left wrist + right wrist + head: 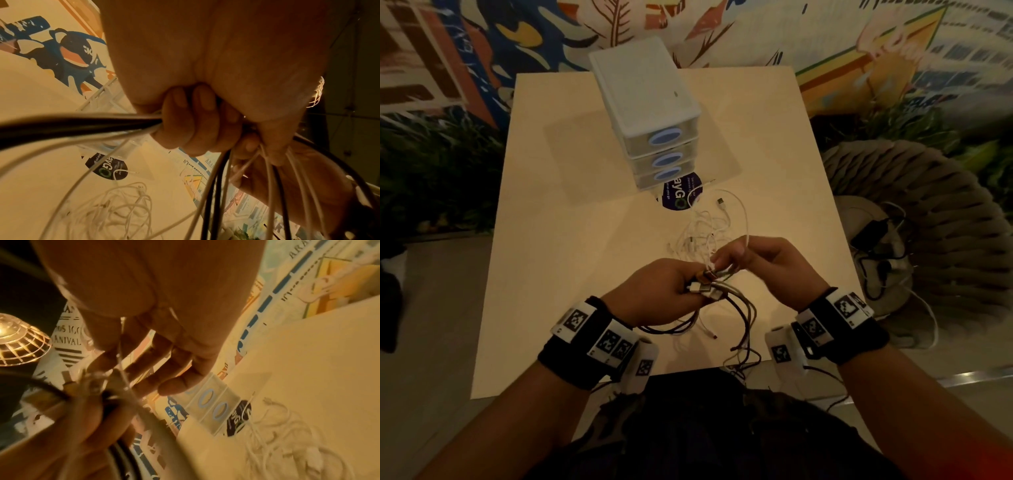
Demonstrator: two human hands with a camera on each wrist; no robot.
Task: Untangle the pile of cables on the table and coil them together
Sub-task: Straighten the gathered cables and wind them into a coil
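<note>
We are looking at a dim, warm-lit room. A pale square tabletop (571,219) is standing on a grey floor (431,308). Behind it a wall mural (482,51) in blue, orange and cream is showing leaf shapes and lettering. Dark green foliage (438,178) is lining the wall's foot at left. To the right a chunky woven chair (945,219) is sitting with a pale cushion (859,212). In the right wrist view a wire-cage lamp (18,340) is glowing amber.
</note>
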